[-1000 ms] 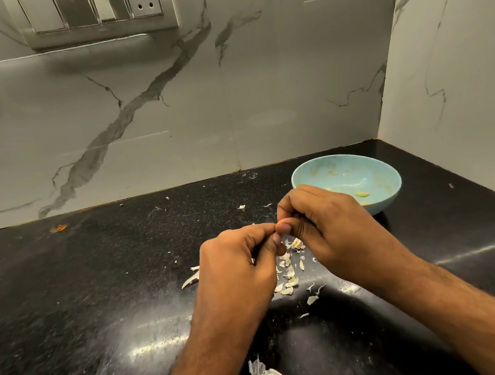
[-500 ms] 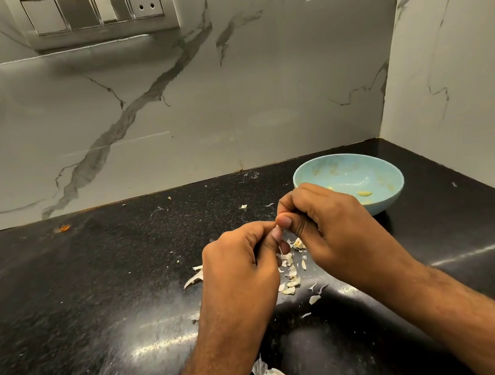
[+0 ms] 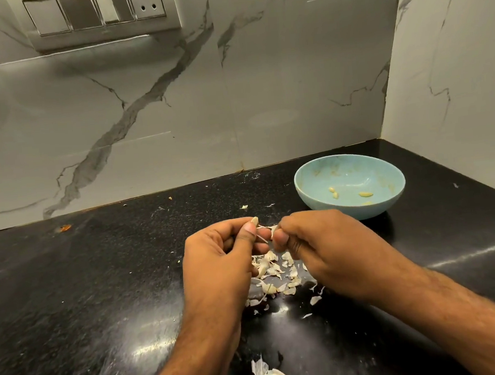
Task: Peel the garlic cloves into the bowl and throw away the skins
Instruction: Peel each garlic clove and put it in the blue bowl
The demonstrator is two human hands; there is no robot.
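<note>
**Peeling one clove above the pile of skins**

The garlic clove [image 3: 254,220] sits at the fingertips of the left hand [image 3: 225,258], above the table [image 3: 98,275], with a strip of skin [image 3: 269,230] stretched to the right hand [image 3: 320,246]. To peel well, I think the left hand should hold firm while the right pulls slowly along the clove. Both hands are curled, each pinching its end. Loose skins [image 3: 275,274] lie under them; the bowl [image 3: 324,192], near behind the right hand, holds peeled cloves [image 3: 366,194].
</note>
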